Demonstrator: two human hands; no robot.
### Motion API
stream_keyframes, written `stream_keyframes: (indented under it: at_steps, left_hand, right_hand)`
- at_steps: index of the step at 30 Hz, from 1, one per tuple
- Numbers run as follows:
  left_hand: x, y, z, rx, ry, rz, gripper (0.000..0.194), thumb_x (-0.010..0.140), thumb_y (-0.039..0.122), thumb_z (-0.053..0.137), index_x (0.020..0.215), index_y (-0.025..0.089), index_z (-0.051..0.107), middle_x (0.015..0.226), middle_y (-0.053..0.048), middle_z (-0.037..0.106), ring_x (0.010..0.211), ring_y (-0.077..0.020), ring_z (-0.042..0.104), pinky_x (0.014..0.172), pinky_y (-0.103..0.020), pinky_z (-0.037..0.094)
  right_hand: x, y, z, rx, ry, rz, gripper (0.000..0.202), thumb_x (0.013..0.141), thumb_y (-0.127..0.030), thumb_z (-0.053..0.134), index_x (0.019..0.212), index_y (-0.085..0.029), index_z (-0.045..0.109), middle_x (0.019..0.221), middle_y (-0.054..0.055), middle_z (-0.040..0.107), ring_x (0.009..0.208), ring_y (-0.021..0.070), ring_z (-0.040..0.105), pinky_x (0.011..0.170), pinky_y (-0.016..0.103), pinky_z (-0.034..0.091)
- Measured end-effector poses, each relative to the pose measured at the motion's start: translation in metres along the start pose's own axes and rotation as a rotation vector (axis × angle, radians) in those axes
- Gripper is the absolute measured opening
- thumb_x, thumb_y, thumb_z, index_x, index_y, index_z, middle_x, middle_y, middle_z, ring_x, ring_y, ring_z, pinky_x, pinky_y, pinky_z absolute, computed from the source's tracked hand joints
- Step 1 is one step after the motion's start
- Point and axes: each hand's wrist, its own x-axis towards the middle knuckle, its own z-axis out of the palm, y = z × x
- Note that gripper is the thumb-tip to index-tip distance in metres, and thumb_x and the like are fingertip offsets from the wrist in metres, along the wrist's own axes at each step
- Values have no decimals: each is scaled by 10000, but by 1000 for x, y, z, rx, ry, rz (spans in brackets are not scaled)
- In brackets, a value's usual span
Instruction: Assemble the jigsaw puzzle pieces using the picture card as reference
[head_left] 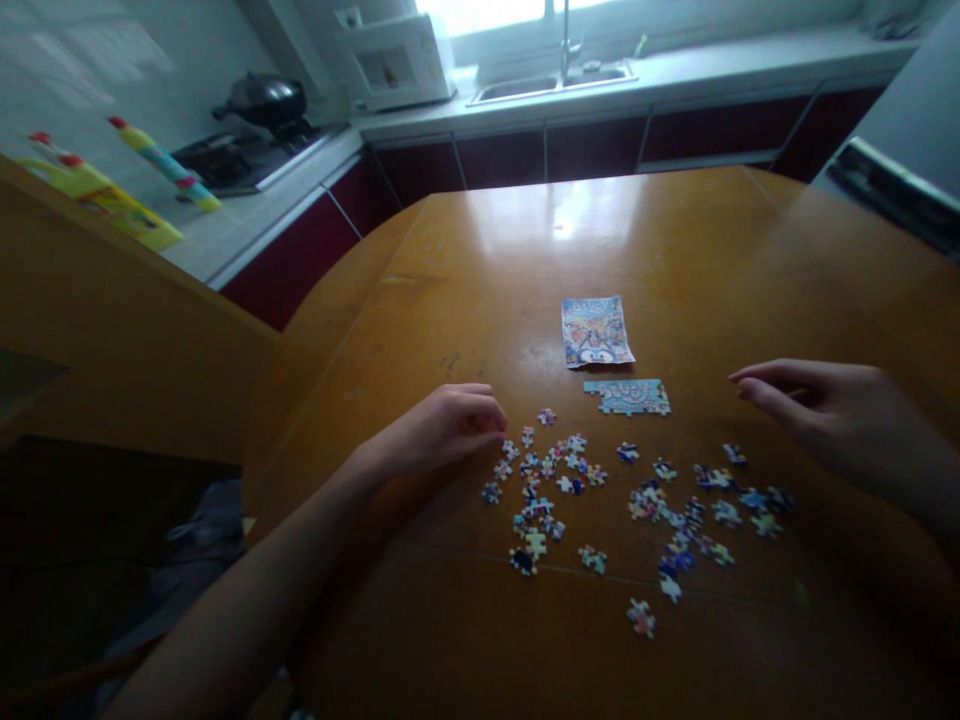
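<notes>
Kitchen in head view: sink [517, 90] under a bright window, white microwave [390, 65] left of it, dark pan [266, 98] on the stove. Brown table [450, 270] in front. Printed sheet [596, 332] lies on it, joined puzzle strip [630, 397] just nearer, loose pieces in two rough groups, left pieces [549, 467] and right pieces [681, 543]. Left hand [459, 425]: fingers curled, beside left pieces; can't tell if pinching one. Right hand [832, 410]: right of the strip, apart from it, thumb and index close together; can't tell if anything's between.

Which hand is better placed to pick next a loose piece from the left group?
Probably the left hand: it is close beside those puzzle pieces, while the right hand is well to their right.
</notes>
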Motion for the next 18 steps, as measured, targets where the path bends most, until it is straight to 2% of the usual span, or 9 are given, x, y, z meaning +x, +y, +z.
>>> stream_keyframes:
  at_steps: [3, 9, 14, 18]
  left_hand:
    - [-8, 1, -10, 12, -168, -9, 82, 885, 213, 680, 819, 173, 707, 783, 6, 616, 679, -91, 555, 618, -190, 415]
    - [-13, 9, -11, 31, -298, -7, 55, 860, 186, 723, 890, 223, 749, 845, 8, 672, 774, -109, 625, 710, -185, 447]
    - [-11, 18, -7, 40, -343, -66, 65, 826, 186, 751, 880, 207, 721, 849, 8, 688, 775, -125, 628, 696, -194, 450]
    - [-11, 23, -3, 43, -341, -55, 87, 824, 145, 719, 887, 203, 710, 844, 6, 675, 775, -129, 619, 698, -201, 448]
  right_hand:
    - [0, 1, 0, -4, 1, 0, 205, 853, -338, 655, 937, -194, 773, 912, 67, 782, 769, 196, 708, 656, 297, 488]
    - [-1, 3, -1, 0, -3, -7, 316, 815, -442, 607, 919, -194, 775, 924, 77, 784, 784, 237, 714, 651, 327, 505]
    - [1, 2, 0, 8, 4, 21, 383, 772, -519, 595, 914, -214, 779, 909, 60, 787, 781, 257, 719, 649, 357, 512]
    - [2, 2, 1, 23, 5, 6, 380, 764, -531, 595, 887, -222, 781, 889, 55, 788, 777, 260, 722, 641, 356, 514]
